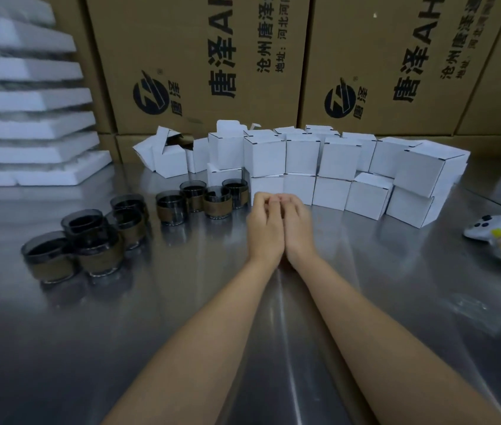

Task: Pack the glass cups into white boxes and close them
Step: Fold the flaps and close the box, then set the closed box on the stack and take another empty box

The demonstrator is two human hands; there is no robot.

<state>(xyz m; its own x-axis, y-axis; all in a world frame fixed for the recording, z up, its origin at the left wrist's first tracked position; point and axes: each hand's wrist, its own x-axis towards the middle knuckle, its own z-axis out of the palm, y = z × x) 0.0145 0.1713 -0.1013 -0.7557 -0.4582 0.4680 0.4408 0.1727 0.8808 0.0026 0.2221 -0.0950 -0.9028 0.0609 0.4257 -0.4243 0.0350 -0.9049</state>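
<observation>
1. While nothing is held, the left grip [266,228] and the right grip [296,228] are pressed together palm to palm over the middle of the bench [59,348]. The fingers are loosely bent at the tips, and neither a cup nor a box is touched.
2. The glass cups [217,204] are found in a loose band from the bench's left side to its far middle. They are judged to be laid out this way so that each can be taken singly without reaching over another.
3. Every cup is stood upright with its mouth up, so its axis is vertical. The bodies are squat, and a brown sleeve is wrapped round the lower part of each.
4. The closed white boxes [335,167] are stacked in two tiers along the far edge, just beyond the fingertips. They are presumably kept apart from the cups as finished work.
5. The open white boxes [166,154] are left tilted at the stack's left end with their flaps loose, next to the farthest cups. A box there would be within easy reach for filling.
6. White foam trays [28,118] are piled at the far left corner, brown cartons [197,56] are ranged behind the far edge, and a white controller [498,240] is laid near the right edge.
</observation>
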